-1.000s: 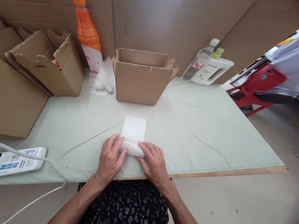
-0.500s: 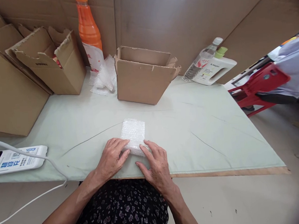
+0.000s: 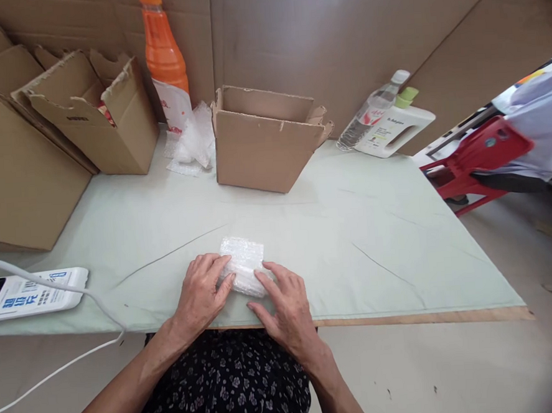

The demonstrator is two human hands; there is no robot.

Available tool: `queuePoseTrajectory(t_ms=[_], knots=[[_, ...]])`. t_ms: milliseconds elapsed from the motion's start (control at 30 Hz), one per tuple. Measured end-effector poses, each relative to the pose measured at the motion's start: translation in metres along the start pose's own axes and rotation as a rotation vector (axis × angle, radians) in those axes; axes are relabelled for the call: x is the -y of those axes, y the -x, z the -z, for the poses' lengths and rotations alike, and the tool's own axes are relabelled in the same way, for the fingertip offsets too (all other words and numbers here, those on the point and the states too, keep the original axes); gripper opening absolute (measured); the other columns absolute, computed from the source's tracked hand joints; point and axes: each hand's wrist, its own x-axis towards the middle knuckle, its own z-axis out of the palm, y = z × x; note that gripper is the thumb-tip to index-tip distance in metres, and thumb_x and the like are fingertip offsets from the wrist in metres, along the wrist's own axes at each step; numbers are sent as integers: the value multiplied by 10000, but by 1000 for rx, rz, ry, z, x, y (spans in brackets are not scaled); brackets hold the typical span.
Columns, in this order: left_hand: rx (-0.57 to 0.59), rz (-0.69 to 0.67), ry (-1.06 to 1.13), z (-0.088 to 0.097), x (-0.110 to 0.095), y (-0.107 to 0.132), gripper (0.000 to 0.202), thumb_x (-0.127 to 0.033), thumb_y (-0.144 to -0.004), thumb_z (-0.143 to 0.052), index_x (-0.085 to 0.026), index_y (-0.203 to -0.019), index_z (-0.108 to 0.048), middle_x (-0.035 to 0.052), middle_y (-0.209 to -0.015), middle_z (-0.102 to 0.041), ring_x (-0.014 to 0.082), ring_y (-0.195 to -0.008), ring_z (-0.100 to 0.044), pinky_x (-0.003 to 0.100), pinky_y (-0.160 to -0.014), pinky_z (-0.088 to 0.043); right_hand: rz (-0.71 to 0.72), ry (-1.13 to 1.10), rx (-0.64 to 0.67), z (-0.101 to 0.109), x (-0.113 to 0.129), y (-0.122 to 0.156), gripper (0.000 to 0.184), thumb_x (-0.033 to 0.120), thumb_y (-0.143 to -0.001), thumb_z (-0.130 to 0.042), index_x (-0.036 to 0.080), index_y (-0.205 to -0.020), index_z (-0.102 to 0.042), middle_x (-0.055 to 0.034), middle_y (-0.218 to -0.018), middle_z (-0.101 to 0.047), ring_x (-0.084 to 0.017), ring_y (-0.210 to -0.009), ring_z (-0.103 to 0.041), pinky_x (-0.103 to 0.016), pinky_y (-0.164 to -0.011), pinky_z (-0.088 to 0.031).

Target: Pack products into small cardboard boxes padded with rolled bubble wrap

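A small flat bubble wrap packet lies on the pale green cloth near the table's front edge. My left hand grips its left side, with the thumb and fingers at the lower left corner. On the opposite side, my right hand holds the right edge with its fingertips, while its thumb rests lower, apart from the packet. The near part of the wrap looks folded over. Whether anything is inside the packet cannot be made out.
Behind the packet stands an open cardboard box. More boxes, an orange bottle and loose bubble wrap are at left. A phone with a white cable lies front left. Two bottles stand back right; a red chair is beyond.
The packet has slid slightly toward me and left, and now looks shorter from front to back. Both hands have shifted a little left with it.
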Motion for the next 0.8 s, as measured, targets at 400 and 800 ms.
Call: queuePoseTrajectory(t_ms=[400,800], knots=[[82,620,953,11,-14,10,764,-414,-889,-658,-200,-1531,-303,143,-1303,-640,253,-1124,-668,397,-955,-561,-294,-490,16,-3,6,-8,211,304,-970,-576,237,-1113,-716,-75,-1068,-738,-232,-1016,-670,-374,-884,-561],[-86,116,446,28,-43,-60,534,-296,-904,-621,-232,-1416,-484,128,-1324,-629,269,-1187,-624,447,-1012,-529,-459,-789,85,36,-14,-20,312,440,-947,-602,186,-1086,-717,-37,-862,-717,-179,-739,-655,-258,-657,-541]])
